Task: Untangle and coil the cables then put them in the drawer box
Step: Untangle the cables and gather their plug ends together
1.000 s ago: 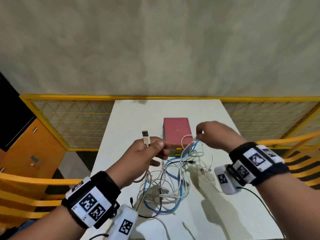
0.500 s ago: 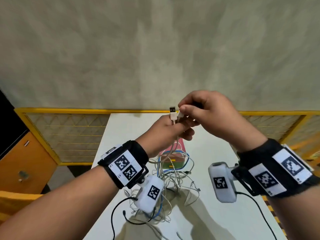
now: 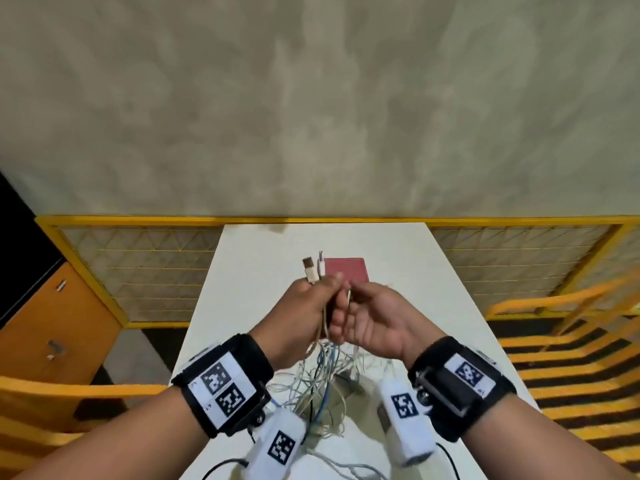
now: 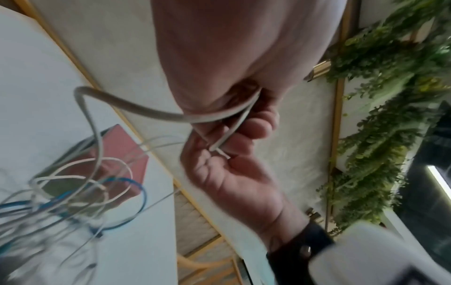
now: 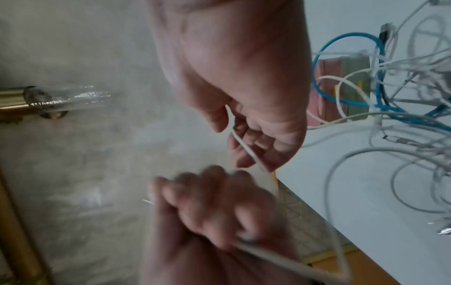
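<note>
My left hand [image 3: 317,294] grips a white cable [image 3: 323,320] in a fist above the table. A USB plug [image 3: 309,268] and a second thin connector [image 3: 321,262] stick up out of the fist. Touching it on the right, my right hand [image 3: 356,301] lies palm up and pinches a run of the same white cable [image 5: 244,147] between thumb and curled fingers. The cable hangs down into a tangle of white, blue and black cables [image 3: 320,386] on the white table [image 3: 415,271]. The pink-topped drawer box [image 3: 346,271] stands just beyond the hands, its front hidden by them.
Yellow slatted chairs [image 3: 571,344] flank the table on both sides. An orange cabinet [image 3: 55,327] stands at the left. A yellow-framed mesh partition [image 3: 138,268] and a plain wall close off the far edge. Green plants [image 4: 380,115] show in the left wrist view.
Both hands have come down from in front of the wall to just above the table. My right hand has left the plug end and turned palm up beside the left, further down the cable.
</note>
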